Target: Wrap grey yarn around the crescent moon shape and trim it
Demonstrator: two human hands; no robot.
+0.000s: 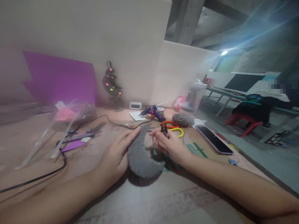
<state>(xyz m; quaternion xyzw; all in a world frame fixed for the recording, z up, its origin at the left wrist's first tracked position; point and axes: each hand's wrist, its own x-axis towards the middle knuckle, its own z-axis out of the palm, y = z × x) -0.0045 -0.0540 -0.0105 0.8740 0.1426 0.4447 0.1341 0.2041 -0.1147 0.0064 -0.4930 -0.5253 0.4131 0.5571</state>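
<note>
A grey crescent shape wrapped in yarn (140, 155) lies on the table in front of me. My left hand (116, 155) rests on its left side with fingers stretched along its edge, holding it down. My right hand (169, 144) sits just right of the crescent's upper tip, fingers pinched together around something small and dark that I cannot make out. Just beyond that hand lie scissors with orange and yellow handles (174, 127). A blue hot glue gun (151, 112) with a red light stands behind them.
A ball of grey twine (183, 119), a phone (213, 140), a white clock (135, 105), a purple sheet (59, 77), a dark crescent ornament (112, 84), clear glue sticks (37, 146) and a black cable (42, 174) lie about. A seated person (261, 104) is at far right.
</note>
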